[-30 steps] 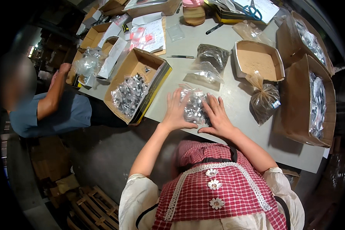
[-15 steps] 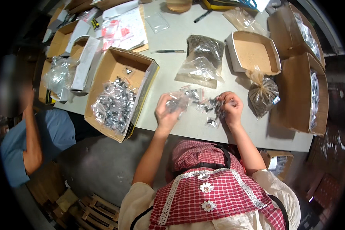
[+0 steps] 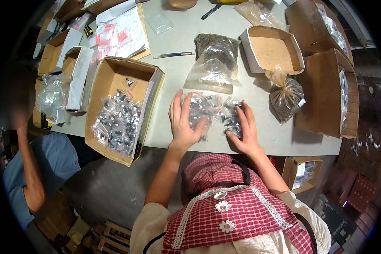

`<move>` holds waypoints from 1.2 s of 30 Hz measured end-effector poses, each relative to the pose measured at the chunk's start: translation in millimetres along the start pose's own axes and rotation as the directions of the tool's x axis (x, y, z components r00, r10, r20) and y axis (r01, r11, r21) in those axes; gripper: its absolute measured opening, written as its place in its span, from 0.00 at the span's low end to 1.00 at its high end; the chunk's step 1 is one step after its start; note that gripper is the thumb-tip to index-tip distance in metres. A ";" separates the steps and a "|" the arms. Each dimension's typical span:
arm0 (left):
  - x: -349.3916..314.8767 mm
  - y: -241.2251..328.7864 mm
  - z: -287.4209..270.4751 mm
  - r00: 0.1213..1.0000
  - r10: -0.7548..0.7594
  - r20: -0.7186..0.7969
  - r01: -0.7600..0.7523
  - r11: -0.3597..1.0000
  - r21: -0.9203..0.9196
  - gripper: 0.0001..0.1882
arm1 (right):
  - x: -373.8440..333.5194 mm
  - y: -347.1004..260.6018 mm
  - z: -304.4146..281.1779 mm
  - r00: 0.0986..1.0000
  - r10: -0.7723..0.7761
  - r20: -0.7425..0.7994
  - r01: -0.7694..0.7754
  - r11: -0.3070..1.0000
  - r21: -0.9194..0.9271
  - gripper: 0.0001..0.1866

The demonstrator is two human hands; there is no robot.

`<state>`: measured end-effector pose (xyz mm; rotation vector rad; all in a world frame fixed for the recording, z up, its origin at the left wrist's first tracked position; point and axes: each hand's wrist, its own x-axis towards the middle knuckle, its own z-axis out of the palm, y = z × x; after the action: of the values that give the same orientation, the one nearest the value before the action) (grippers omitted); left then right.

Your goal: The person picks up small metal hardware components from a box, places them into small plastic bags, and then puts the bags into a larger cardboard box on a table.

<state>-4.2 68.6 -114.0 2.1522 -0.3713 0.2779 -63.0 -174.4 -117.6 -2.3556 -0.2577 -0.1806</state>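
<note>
On the grey-white table lies a heap of small clear bags (image 3: 202, 111) with dark parts inside, between my two hands. My left hand (image 3: 184, 125) rests along the left side of the heap, fingers stretched and thumb spread toward its near edge. On the other side my right hand (image 3: 246, 133) lies against more of these bags (image 3: 231, 118), with its fingers apart and the tips touching them. To the left, an open cardboard box (image 3: 98, 91) contains many similar bags, and a single one (image 3: 129, 83) lies apart in its upper end.
Beyond the heap sits a large clear bag of dark pieces (image 3: 216, 55). A tied bag (image 3: 285, 99) and a shallow white box (image 3: 247, 55) stand right, beside tall cartons (image 3: 319, 95). A pen (image 3: 173, 55) lies farther back. A person in a blue shirt (image 3: 51, 158) is at left.
Both hands have opened from their closed grips and now lie flat against the bags. The spread-out bags are closer together in the heap. The whole view has shifted slightly.
</note>
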 end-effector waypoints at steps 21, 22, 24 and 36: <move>6.3 68.4 116.1 0.917 -0.392 -0.072 0.345 0.871 -0.349 0.23 | 28.4 25.7 -7.5 0.948 -0.255 0.192 0.289 0.942 -0.172 0.54; 11.4 83.6 115.3 0.889 -0.458 -0.006 0.418 0.815 -0.401 0.24 | 28.6 26.1 -7.1 0.963 -0.232 0.135 0.255 0.948 -0.192 0.52; 20.6 103.8 110.2 0.836 -0.540 0.098 0.525 0.735 -0.429 0.26 | 24.9 27.3 -5.5 0.981 -0.187 0.044 0.192 0.959 -0.207 0.47; 24.1 111.7 117.2 0.774 -0.536 0.337 0.633 0.652 -0.417 0.27 | 21.1 38.0 -24.4 0.985 -0.095 -0.142 0.069 0.981 -0.179 0.35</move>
<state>-15.4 -92.6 -87.8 1.6450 0.1681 -0.3725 -34.8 -215.3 -121.5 -2.4903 -0.2756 -0.4345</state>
